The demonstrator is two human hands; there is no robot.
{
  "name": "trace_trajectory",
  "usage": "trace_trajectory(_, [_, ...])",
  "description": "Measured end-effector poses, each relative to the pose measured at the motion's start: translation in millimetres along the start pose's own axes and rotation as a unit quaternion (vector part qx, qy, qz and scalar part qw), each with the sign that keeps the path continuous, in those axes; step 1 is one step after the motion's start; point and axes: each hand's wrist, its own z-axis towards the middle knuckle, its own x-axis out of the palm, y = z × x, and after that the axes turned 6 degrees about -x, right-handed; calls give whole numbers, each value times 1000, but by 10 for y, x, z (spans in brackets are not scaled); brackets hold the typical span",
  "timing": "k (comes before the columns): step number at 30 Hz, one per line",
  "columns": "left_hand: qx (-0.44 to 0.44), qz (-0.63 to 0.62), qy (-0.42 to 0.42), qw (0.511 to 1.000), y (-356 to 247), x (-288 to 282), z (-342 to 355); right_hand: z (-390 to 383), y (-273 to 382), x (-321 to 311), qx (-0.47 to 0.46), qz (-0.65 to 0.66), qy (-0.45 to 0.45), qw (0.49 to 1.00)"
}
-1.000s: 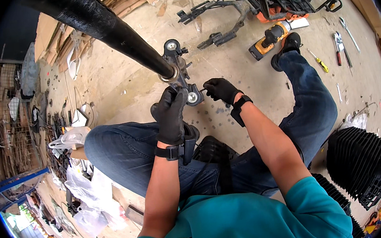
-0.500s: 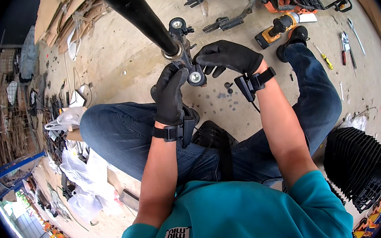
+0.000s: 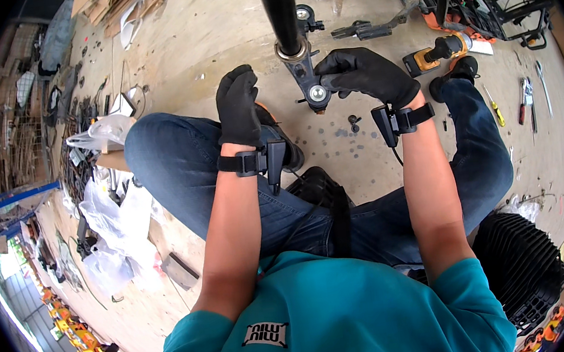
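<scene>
A black metal fork clamp (image 3: pixel 303 77), with a round bright bolt head at each end, sits at the lower end of a thick black tube (image 3: pixel 278 11). My right hand (image 3: pixel 371 76), in a black glove, is beside the clamp's near end. Its thumb and fingers curl together at the clamp's right edge; whatever they pinch is hidden. My left hand (image 3: pixel 238 105), also gloved in black, is raised to the left of the clamp and apart from it. Its fingers are bent and pressed together, and I cannot see what, if anything, is in them.
Small dark discs (image 3: pixel 337 144) lie scattered on the floor below the clamp. A yellow and black cordless drill (image 3: pixel 437 52) rests near my right foot, with a yellow screwdriver (image 3: pixel 495 107) and wrenches farther right. Black frame parts (image 3: pixel 376 27) lie beyond; plastic bags (image 3: pixel 105 229) lie left.
My left hand has let go of the clamp and drawn away to the left. My right hand stays at the clamp's right side. The whole view has shifted, so the tube stands more upright in it.
</scene>
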Motion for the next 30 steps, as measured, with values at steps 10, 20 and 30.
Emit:
trace_trajectory(10, [-30, -65, 27, 997, -59, 159, -71, 0, 0, -41, 30, -42, 16, 999])
trace_trajectory(20, [-31, -81, 68, 994, -65, 218, -97, -28, 5, -27, 15, -35, 1, 999])
trace_trajectory(30, [-16, -57, 145, 988, -140, 275, -141, -2, -17, -42, 18, -61, 16, 998])
